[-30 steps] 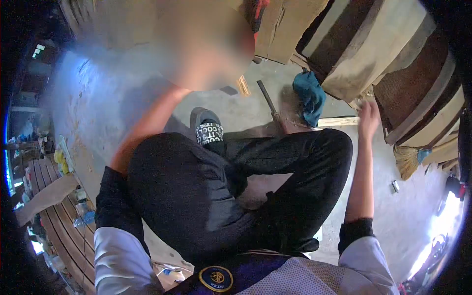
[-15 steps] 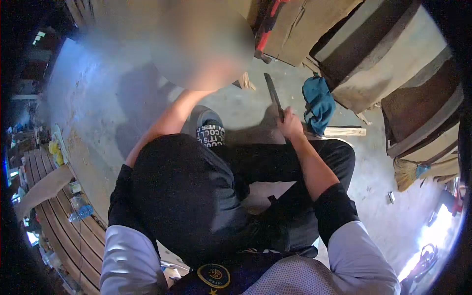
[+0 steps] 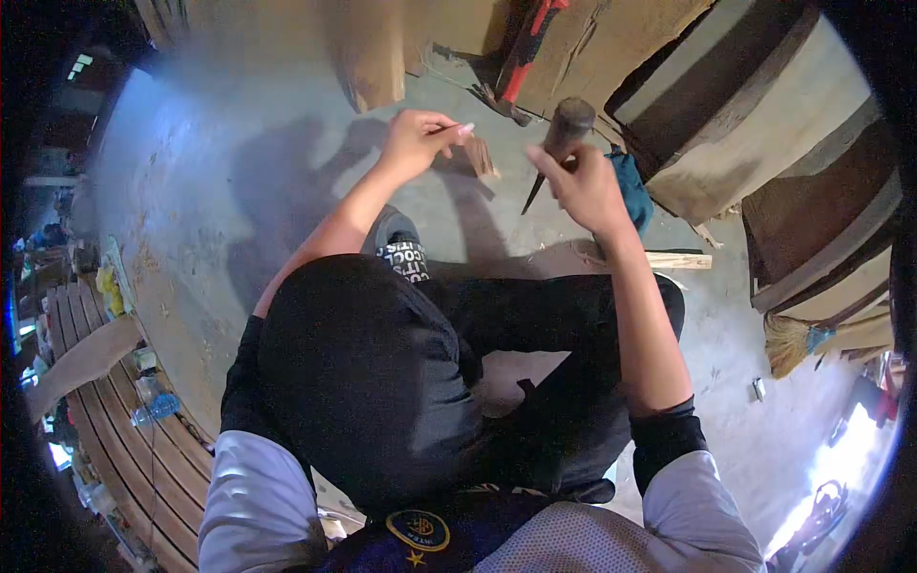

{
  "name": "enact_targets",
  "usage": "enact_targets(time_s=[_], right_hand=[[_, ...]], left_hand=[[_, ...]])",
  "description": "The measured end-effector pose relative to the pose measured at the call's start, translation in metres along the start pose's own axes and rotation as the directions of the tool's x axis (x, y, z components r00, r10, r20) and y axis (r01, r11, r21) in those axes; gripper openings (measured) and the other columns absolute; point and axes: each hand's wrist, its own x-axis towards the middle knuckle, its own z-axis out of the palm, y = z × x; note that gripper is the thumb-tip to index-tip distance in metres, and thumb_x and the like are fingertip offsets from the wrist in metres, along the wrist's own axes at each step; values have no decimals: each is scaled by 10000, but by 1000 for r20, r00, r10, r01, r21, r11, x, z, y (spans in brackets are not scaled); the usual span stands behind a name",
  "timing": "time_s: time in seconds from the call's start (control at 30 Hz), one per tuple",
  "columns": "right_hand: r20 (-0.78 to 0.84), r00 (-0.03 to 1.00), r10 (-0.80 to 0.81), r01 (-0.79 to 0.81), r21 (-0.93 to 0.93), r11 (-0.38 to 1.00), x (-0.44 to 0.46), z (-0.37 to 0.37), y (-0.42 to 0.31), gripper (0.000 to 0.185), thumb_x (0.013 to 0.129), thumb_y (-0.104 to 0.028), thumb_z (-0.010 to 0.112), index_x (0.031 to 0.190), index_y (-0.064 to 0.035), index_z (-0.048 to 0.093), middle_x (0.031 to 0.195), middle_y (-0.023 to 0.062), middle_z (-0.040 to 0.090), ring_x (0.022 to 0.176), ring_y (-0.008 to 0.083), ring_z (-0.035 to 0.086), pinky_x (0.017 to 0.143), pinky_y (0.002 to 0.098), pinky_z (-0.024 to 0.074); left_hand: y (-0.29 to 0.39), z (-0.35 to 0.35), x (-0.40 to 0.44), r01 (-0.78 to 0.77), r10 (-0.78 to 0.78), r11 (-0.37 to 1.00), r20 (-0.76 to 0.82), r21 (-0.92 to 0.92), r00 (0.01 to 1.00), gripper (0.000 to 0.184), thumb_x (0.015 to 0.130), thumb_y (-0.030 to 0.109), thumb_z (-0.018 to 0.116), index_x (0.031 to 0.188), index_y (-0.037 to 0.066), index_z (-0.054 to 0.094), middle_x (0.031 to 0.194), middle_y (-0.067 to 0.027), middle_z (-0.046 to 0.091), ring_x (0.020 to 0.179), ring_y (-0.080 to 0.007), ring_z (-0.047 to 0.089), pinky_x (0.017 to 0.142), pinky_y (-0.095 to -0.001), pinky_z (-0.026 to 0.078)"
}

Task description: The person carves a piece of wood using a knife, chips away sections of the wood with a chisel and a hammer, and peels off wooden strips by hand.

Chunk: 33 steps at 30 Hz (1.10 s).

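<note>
My left hand (image 3: 418,145) is held out over the floor with its fingers pinched together. A small pale bit shows at the fingertips, but I cannot tell whether it is a held thing or a fingertip. Just right of those fingers, a small split piece of wood (image 3: 480,158) is on the floor. My right hand (image 3: 585,186) is wrapped round a tool with a thick, round wooden handle (image 3: 571,116) pointing up. Its narrow dark blade (image 3: 533,194) points down and left; the exact kind is unclear. Behind that hand lies a teal cloth item (image 3: 630,196), partly covered.
A red-handled tool (image 3: 521,72) leans by wooden boards (image 3: 592,48) ahead. Large curved wood slabs (image 3: 764,124) stand to the right, above a straw broom (image 3: 788,344). A wood strip (image 3: 680,260) lies beside my right knee. A slatted bench (image 3: 115,411) is at left.
My right hand has lifted the dark-bladed tool off the floor and turned it handle up. My left hand, blurred over before, now shows pinched fingers. The wood piece stays in place.
</note>
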Motion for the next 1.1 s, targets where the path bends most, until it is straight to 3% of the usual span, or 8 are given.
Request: enact_targets(time_s=[0.2, 0.33, 0.43, 0.53, 0.7, 0.8, 1.0, 1.1], right_hand=[[-212, 944, -252, 176, -323, 930, 16, -29, -25, 439, 873, -381, 674, 787, 48, 635, 621, 235, 590, 566, 377, 611, 557, 431, 462], [-276, 916, -291, 287, -58, 956, 25, -36, -47, 473, 890, -378, 652, 740, 71, 636, 585, 222, 584, 519, 353, 576, 543, 415, 462], [-231, 932, -280, 266, -92, 960, 37, -41, -58, 499, 878, -397, 668, 702, 69, 636, 570, 201, 596, 514, 300, 599, 550, 396, 474], [-191, 932, -308, 294, -99, 951, 46, -42, -72, 521, 861, -425, 683, 703, 65, 601, 582, 197, 607, 538, 294, 625, 561, 397, 487], [-184, 899, -397, 369, -170, 914, 59, -43, -83, 497, 862, -426, 683, 773, 53, 579, 609, 204, 614, 557, 323, 628, 572, 403, 490], [-193, 858, -476, 449, -170, 877, 59, -41, -94, 393, 904, -365, 661, 837, 21, 639, 635, 65, 615, 594, 115, 579, 577, 287, 463], [-107, 929, -354, 332, -180, 926, 57, -42, -115, 404, 900, -380, 662, 850, 20, 640, 626, 78, 628, 587, 136, 605, 576, 298, 473], [-107, 907, -407, 390, -149, 909, 58, -39, -120, 398, 903, -359, 653, 853, 36, 638, 625, 134, 632, 583, 224, 636, 579, 347, 488]], left_hand=[[-2, 1, 2, 80, -81, 982, 3, -173, 997, 281, 867, 297, 736, 887, 17, 723, 756, 10, 665, 606, -50, 556, 500, -210, 365], [-13, 4, 3, 215, -228, 890, 15, -401, 974, 285, 860, 309, 742, 944, 38, 715, 819, 25, 642, 674, -40, 535, 514, -195, 345], [-20, 8, 3, 270, -296, 773, 50, -575, 954, 259, 865, 294, 737, 965, 56, 713, 826, 29, 624, 705, -43, 522, 525, -201, 342], [-20, 4, 9, 295, -312, 869, 24, -397, 950, 168, 929, 210, 642, 1041, 96, 692, 918, 30, 656, 771, -51, 568, 629, -207, 396], [-15, 0, 11, 284, -294, 877, 35, -388, 955, 217, 927, 163, 626, 1127, 90, 665, 1021, -3, 687, 907, -89, 623, 709, -229, 431], [-20, 2, 11, 245, -264, 849, 24, -468, 964, 218, 898, 213, 681, 1068, 76, 686, 981, -7, 702, 890, -93, 632, 664, -224, 410], [-26, 4, 10, 200, -225, 860, 3, -469, 974, 186, 889, 228, 691, 998, 78, 708, 942, -10, 710, 881, -92, 636, 651, -222, 403], [-29, 4, 11, 193, -213, 864, 9, -465, 977, 179, 882, 225, 692, 982, 78, 713, 910, -3, 703, 853, -85, 625, 652, -227, 403]])
